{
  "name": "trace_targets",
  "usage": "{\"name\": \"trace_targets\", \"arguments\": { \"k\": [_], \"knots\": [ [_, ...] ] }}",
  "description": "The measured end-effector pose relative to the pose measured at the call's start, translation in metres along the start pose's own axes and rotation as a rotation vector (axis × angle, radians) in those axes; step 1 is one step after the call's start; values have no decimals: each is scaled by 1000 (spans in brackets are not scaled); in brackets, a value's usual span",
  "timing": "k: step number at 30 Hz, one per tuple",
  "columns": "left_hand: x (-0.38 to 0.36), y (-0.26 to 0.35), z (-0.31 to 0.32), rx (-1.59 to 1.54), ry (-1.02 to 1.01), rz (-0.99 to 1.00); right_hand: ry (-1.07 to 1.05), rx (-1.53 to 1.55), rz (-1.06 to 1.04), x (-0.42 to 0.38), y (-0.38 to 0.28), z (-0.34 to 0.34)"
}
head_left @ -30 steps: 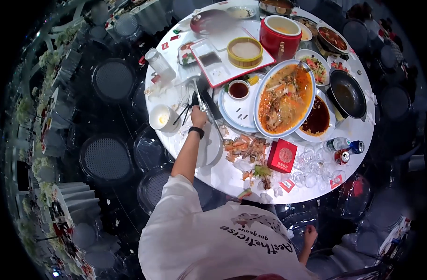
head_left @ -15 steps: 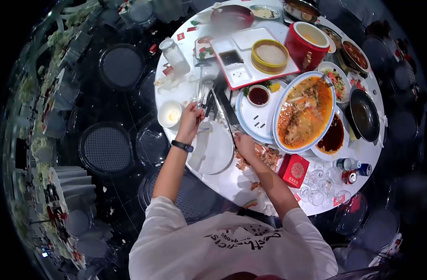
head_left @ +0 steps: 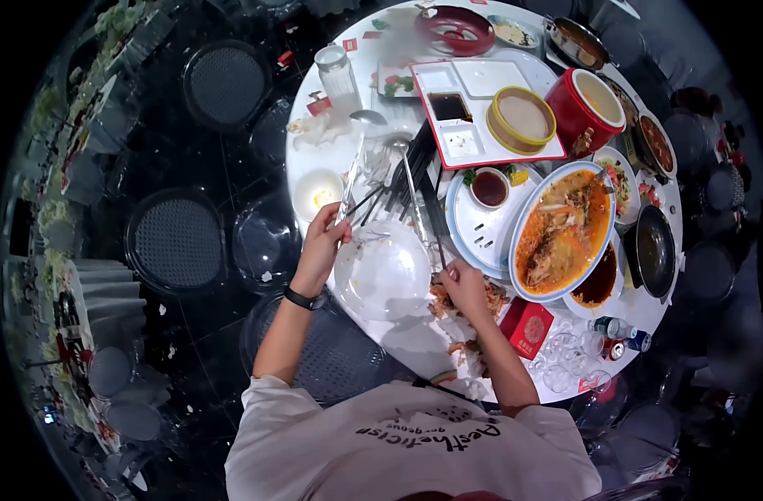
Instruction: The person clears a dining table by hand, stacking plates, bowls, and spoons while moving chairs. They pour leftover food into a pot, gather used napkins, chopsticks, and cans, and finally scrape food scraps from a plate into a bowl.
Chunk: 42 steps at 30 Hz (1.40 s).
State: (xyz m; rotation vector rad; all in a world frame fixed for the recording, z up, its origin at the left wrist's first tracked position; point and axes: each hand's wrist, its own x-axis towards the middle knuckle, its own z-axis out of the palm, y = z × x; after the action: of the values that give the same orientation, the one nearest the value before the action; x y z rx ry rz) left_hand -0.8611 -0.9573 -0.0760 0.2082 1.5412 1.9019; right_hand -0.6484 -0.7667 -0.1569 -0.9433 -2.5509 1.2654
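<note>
My left hand [head_left: 321,244], with a dark band at the wrist, is closed round the handle end of a long metal serving spoon [head_left: 352,177], whose bowl points to the far side. My right hand [head_left: 465,285] pinches the near end of a thin black chopstick [head_left: 441,252]. Between my hands lies a stack of clear and white plates [head_left: 383,271]. Beyond it, several black chopsticks [head_left: 402,184] lie in a loose bunch, and a second metal utensil [head_left: 414,194] rests among them. Beside my left hand is a white bowl [head_left: 305,197] with yellowish remains.
Right of the chopsticks stand a red-edged divided tray [head_left: 480,77] with a yellow-rimmed steamer [head_left: 505,138], a red pot [head_left: 567,117] and an oval fish dish [head_left: 528,265]. A red box [head_left: 525,330], glasses [head_left: 565,359] and cans are at the near right; a glass jar [head_left: 338,75] stands far left.
The camera view has shifted, so the table sits further right and lower. My left hand has tilted the spoon; my right hand has moved slightly toward me, pinching the chopstick.
</note>
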Motion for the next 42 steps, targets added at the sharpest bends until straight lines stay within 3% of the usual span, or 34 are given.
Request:
{"name": "trace_targets", "arguments": {
  "k": [4,9,12,18,21,23,26,28,33,36,37,42],
  "knots": [
    [10,-13,0,-48,17,-29,16,141,-39,66,-9,12],
    [32,-65,15,-100,14,-48,38,3,8,141,-13,43],
    [49,-98,31,-137,-4,-81,-19,2,43,130,-30,38],
    [77,-142,44,-62,-42,-97,78,117,9,49,-10,-2],
    [70,-122,52,433,-18,52,170,153,-76,-5,15,-26],
    [65,-115,55,937,45,298,201,189,-14,-43,26,-42],
    [59,-123,55,1334,85,438,225,298,116,-101,35,-66],
    [45,-118,59,1386,143,621,227,376,154,-142,41,-76],
    [-73,-52,53,1344,3,785,222,488,75,-220,86,-82],
    [-186,0,29,1309,-147,766,234,459,17,-255,89,-81],
    [-223,11,15,1300,-160,724,166,474,88,-264,84,-81],
    [-382,34,-88,1210,121,431,51,520,77,-298,28,-61]
  ]
}}
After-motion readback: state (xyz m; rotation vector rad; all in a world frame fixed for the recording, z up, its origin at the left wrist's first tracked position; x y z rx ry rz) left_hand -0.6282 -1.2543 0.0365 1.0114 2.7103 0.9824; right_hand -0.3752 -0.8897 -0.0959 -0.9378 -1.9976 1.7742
